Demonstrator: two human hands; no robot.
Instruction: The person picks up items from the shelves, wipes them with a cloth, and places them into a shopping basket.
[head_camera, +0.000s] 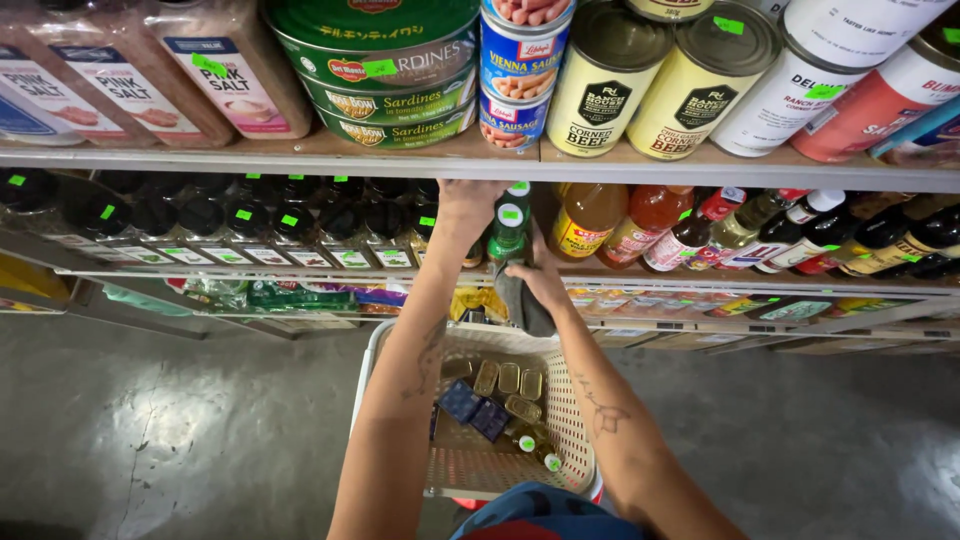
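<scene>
The green bottle (509, 232) stands upright at the front edge of the middle shelf (700, 278), its white cap uppermost, between a row of dark bottles (250, 225) on one side and orange sauce bottles (620, 220) on the other. The right hand (540, 285) is closed on a grey cloth (520, 300) and presses it against the lower part of the bottle. The left hand (465, 205) reaches deeper onto the same shelf just beside the bottle; its fingers are hidden under the upper shelf (300, 158), so I cannot tell whether they are open or closed. Below the forearms sits a white basket (570, 400) holding small tins, dark blue packets and a green bottle lying down. Cans and pink salt jars fill the upper shelf. The floor (180, 430) is grey concrete.
</scene>
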